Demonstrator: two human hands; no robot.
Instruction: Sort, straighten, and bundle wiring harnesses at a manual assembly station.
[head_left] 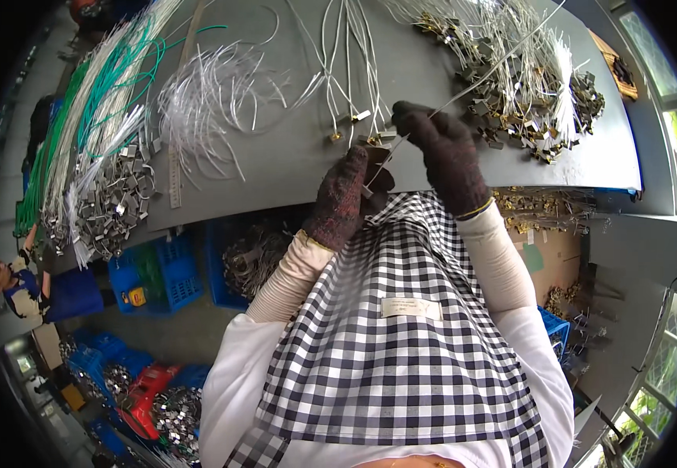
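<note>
So, tucked below the grey table (272,160) there's one blue crate (215,269) with tangled wires in it and another blue crate (181,273) with green and yellow stuff. Left hand (341,193) and right hand (446,156) are both gloved and pinched closed on a thin pale cable (451,101) by the near edge, bare tabletop to their left, while a tagged cable heap (529,97) crowds the right and a clear strand pile (206,97) sits further left.

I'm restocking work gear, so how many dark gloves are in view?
2: one on the left hand, one on the right hand, both at the white cable. Others may be hidden in the background.
</note>
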